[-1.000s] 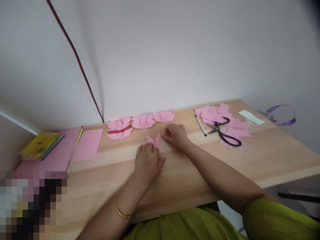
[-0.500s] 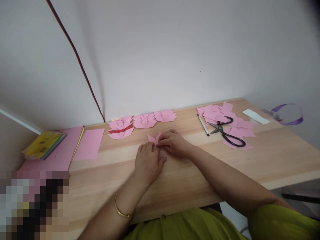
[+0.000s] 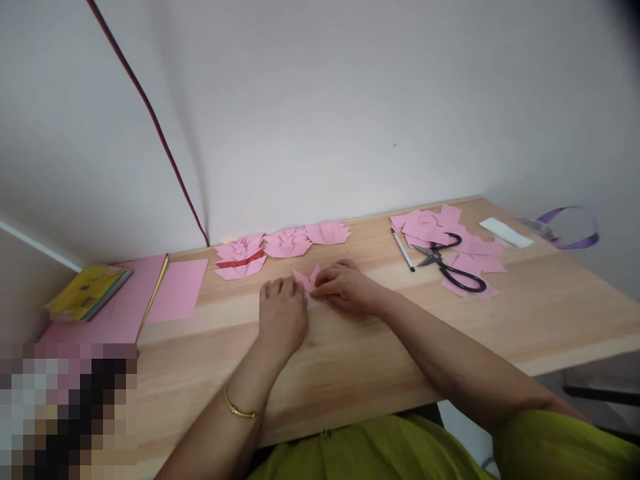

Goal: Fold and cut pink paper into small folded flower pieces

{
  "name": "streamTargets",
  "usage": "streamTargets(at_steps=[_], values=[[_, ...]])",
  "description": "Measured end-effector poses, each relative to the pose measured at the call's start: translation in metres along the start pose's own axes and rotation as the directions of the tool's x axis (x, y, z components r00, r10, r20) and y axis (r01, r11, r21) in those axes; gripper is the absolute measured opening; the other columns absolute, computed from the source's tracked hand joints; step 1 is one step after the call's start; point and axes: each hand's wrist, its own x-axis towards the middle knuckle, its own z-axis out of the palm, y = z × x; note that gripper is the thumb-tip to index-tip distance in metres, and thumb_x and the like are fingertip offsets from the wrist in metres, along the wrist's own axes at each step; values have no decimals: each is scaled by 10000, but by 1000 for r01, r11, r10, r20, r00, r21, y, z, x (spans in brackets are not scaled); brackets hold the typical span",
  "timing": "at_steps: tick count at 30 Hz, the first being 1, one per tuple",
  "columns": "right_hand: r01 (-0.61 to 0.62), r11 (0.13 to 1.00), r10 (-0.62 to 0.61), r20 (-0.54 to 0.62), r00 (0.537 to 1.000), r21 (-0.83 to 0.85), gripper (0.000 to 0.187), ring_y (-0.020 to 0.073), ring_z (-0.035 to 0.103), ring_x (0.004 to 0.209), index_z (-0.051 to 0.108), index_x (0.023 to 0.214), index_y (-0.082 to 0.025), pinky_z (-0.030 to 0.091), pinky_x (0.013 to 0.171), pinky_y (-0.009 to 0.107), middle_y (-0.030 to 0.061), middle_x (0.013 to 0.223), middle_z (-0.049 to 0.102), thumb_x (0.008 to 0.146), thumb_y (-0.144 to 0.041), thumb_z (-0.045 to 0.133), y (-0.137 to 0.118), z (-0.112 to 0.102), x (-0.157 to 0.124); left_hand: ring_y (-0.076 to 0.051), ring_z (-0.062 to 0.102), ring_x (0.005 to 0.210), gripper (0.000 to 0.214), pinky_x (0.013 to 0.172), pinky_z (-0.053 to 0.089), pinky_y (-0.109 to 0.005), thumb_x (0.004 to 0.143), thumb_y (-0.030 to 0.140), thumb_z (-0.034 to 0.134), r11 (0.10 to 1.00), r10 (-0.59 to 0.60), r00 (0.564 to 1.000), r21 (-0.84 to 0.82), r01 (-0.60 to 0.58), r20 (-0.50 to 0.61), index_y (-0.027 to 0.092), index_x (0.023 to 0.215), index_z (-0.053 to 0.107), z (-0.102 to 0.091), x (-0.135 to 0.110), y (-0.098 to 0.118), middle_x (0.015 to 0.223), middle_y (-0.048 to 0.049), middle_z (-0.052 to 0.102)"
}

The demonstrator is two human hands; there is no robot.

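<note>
A small piece of folded pink paper point(image 3: 306, 279) with two raised points lies on the wooden table between my hands. My right hand point(image 3: 349, 287) pinches its right side, thumb and fingertips together at the lower edge. At the paper's left end, my left hand point(image 3: 283, 312) is closed with its fingers bent over the edge; its thumb is tucked out of sight. Behind them, against the wall, rest several finished-looking folded pink paper pieces point(image 3: 287, 243) in stacks, one stack with a red strip point(image 3: 240, 260) across it.
To the right lie black-handled scissors point(image 3: 436, 256), a white pen point(image 3: 403, 250), loose pink paper pieces point(image 3: 423, 225), and a white strip point(image 3: 506, 233). At the left are pink sheets point(image 3: 177, 290) and a yellow packet point(image 3: 87, 292). A red-black cable point(image 3: 150, 110) runs down the wall.
My left hand has shifted slightly left and its thumb, stretched out to the right before, is now tucked in. My right hand keeps its pinch on the folded paper.
</note>
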Motion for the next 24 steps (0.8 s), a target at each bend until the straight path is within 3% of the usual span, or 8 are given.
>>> streamTargets(at_steps=[8, 13, 24], values=[[-19, 1000, 19, 31, 999, -5, 256, 176, 562, 973, 714, 1000, -314, 239, 931, 390, 29, 1051, 671, 901, -253, 486, -2, -1, 1, -270, 494, 1044, 300, 920, 326, -436, 872, 194, 428, 1000, 4, 1000, -4, -5, -22, 200, 1092, 632, -4, -1, -6, 1103, -122, 588], [-26, 1000, 26, 16, 1000, -3, 253, 177, 554, 1009, 713, 999, -311, 243, 941, 387, 24, 1062, 666, 894, -235, 497, 0, 2, 0, -268, 523, 929, 324, 820, 365, -411, 870, 175, 409, 997, 73, 994, 26, -76, 78, 222, 1079, 653, -10, -5, 0, 939, -109, 600], [-2, 1000, 2, 0, 1000, -2, 233, 177, 564, 989, 713, 995, -273, 255, 925, 379, 44, 1041, 668, 872, -199, 530, 0, 4, 1, -271, 544, 939, 351, 835, 361, -422, 918, 263, 353, 1000, 0, 995, 20, -2, 96, 240, 1073, 667, -12, -2, 4, 928, -116, 614]])
